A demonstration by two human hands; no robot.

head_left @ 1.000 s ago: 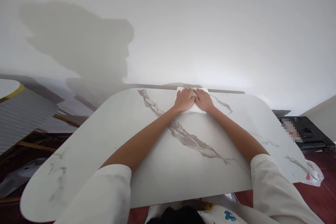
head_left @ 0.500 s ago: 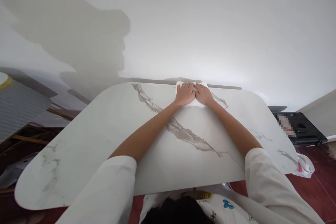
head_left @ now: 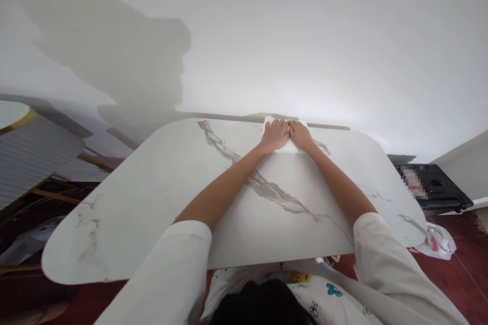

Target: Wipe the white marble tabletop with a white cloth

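Note:
A folded white cloth (head_left: 286,148) lies at the far edge of a white marble table (head_left: 163,193) with grey veins. My left hand (head_left: 275,135) and my right hand (head_left: 300,135) rest side by side on top of it, thumbs touching, palms pressing it flat onto the tabletop. Both arms stretch straight out across the table, and the hands cover most of the cloth. Only its near edge and a far corner show.
A white wall stands right behind the table's far edge. A black object (head_left: 434,188) sits low at the right, with a plastic bag (head_left: 438,241) by the table's right corner. A ribbed grey panel (head_left: 34,157) and wooden frames are at the left. The floor is dark red.
Both hands and the cloth under them have slid a little to the right along the table's far edge. The view has shifted slightly.

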